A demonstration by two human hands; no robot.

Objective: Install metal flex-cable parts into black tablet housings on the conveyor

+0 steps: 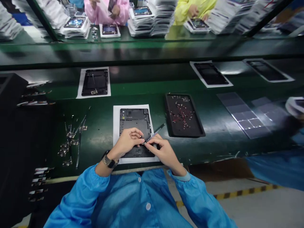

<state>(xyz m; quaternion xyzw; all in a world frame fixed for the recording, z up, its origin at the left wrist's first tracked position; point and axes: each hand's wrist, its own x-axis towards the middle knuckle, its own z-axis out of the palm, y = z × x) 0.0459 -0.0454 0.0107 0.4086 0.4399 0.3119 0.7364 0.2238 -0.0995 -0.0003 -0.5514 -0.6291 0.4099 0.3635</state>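
A black tablet housing (135, 122) lies on a white sheet (116, 126) in front of me. Over its lower half, both hands meet at a small circuit board (142, 139). From this board a flat ribbon cable (156, 130) sticks out up to the right. My left hand (128, 141), with a watch at the wrist, pinches the board's left side between thumb and fingers. On the right side, where the cable joins, my right hand (163, 149) pinches with thumb and forefinger. The fingertips partly hide the board.
Right of the housing stands a black tray (168, 126) with small red-wired parts. Several circuit boards with ribbon cables (71, 136) lie to the left. Further housings (95, 81) rest along the far strip. Clear plastic sheets (242, 114) lie right, near a blurred co-worker's blue sleeve (273, 171).
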